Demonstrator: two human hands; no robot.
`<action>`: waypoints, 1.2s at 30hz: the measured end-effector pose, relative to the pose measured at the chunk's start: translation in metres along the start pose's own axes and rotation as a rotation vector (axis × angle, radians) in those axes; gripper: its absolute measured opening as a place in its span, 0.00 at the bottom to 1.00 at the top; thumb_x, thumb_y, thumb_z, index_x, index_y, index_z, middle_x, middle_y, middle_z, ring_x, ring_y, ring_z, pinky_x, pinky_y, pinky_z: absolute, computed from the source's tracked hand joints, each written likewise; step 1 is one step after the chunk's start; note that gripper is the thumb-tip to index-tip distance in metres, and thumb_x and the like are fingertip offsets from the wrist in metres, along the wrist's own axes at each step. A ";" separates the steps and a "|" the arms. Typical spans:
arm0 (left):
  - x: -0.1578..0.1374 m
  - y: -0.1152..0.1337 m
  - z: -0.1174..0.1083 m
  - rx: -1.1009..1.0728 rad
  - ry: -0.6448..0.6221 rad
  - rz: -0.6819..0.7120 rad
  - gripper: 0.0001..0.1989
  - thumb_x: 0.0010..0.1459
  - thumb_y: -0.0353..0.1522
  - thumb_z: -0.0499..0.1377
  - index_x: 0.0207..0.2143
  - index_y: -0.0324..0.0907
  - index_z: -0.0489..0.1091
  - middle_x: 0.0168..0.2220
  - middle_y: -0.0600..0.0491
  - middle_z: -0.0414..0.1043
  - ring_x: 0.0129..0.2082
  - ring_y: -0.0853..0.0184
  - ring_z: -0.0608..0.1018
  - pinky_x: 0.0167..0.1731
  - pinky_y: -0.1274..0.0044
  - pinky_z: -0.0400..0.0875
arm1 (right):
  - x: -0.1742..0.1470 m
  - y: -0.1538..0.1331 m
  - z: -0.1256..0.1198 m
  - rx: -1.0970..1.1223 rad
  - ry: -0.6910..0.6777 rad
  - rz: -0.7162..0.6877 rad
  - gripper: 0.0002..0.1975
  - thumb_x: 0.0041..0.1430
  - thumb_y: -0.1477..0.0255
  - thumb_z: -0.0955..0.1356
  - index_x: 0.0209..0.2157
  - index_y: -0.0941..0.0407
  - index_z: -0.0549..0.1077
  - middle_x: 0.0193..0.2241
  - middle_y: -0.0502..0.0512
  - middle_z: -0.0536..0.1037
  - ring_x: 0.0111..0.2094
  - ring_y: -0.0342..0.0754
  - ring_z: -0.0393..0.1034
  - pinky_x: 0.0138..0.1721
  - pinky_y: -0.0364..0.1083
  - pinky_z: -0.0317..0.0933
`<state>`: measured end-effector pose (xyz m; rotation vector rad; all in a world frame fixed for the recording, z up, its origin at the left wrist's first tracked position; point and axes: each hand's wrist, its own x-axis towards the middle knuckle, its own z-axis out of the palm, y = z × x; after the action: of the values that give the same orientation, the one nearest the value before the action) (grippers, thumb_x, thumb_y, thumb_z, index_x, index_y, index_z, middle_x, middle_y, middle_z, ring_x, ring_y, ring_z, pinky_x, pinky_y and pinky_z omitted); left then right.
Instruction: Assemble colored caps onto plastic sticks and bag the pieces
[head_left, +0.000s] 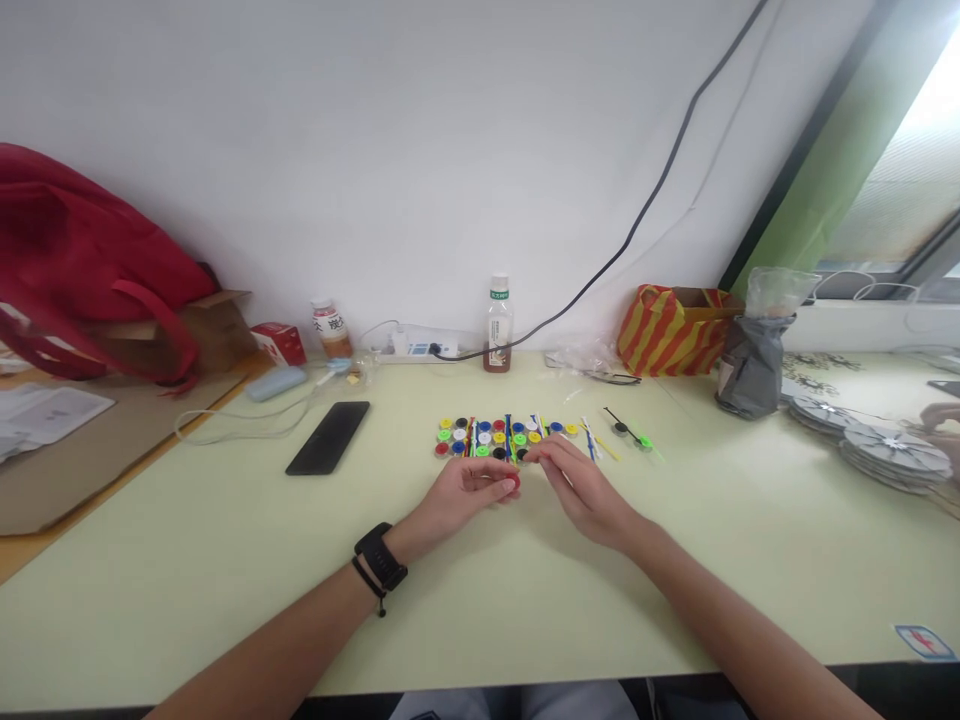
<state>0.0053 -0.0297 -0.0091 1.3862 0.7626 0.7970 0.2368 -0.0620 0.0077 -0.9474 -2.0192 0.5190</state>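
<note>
Pale green bench [247, 600] against a white wall [375, 150] carries rows of small coloured discs [499, 438]. On their near side, the left hand [461, 492] has its grip closed on a red disc [514, 482], held at its tip. The right hand [583, 492] is near that disc, its grip drawn together; whether around anything, I cannot tell.

Disc [514, 482] red; other discs [499, 438] red, yel., grn., blu., wht., blk.; phone [328, 438] blk.; bag [671, 340] red/yel. striped; table [480, 610] pale grn.
</note>
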 end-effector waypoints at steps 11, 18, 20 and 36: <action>0.002 -0.002 -0.005 -0.028 0.065 0.006 0.20 0.51 0.36 0.74 0.46 0.39 0.79 0.47 0.43 0.82 0.49 0.56 0.82 0.54 0.65 0.76 | -0.006 -0.002 -0.002 0.042 -0.104 0.158 0.22 0.76 0.65 0.54 0.67 0.50 0.59 0.46 0.60 0.76 0.48 0.53 0.71 0.51 0.54 0.68; -0.004 0.007 0.007 0.144 0.037 0.162 0.20 0.55 0.37 0.72 0.48 0.39 0.79 0.48 0.43 0.81 0.47 0.57 0.82 0.52 0.65 0.78 | -0.003 -0.008 0.008 0.089 -0.122 0.032 0.10 0.73 0.71 0.60 0.45 0.52 0.73 0.40 0.57 0.73 0.40 0.50 0.69 0.41 0.48 0.67; -0.006 0.010 0.009 0.209 0.050 0.221 0.18 0.57 0.38 0.70 0.49 0.41 0.79 0.49 0.44 0.80 0.47 0.58 0.82 0.52 0.66 0.78 | -0.003 -0.008 0.010 0.103 -0.124 0.028 0.12 0.73 0.73 0.60 0.50 0.51 0.73 0.42 0.58 0.74 0.43 0.50 0.70 0.45 0.50 0.67; -0.009 0.016 0.008 0.405 0.054 0.291 0.15 0.62 0.38 0.66 0.50 0.44 0.81 0.45 0.46 0.80 0.46 0.59 0.80 0.47 0.70 0.78 | -0.003 -0.011 0.011 0.155 -0.037 0.062 0.06 0.70 0.71 0.64 0.46 0.51 0.71 0.39 0.55 0.78 0.36 0.48 0.71 0.41 0.49 0.69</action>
<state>0.0065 -0.0409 0.0069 1.8750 0.8035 0.9426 0.2239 -0.0710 0.0070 -0.9140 -1.9556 0.7204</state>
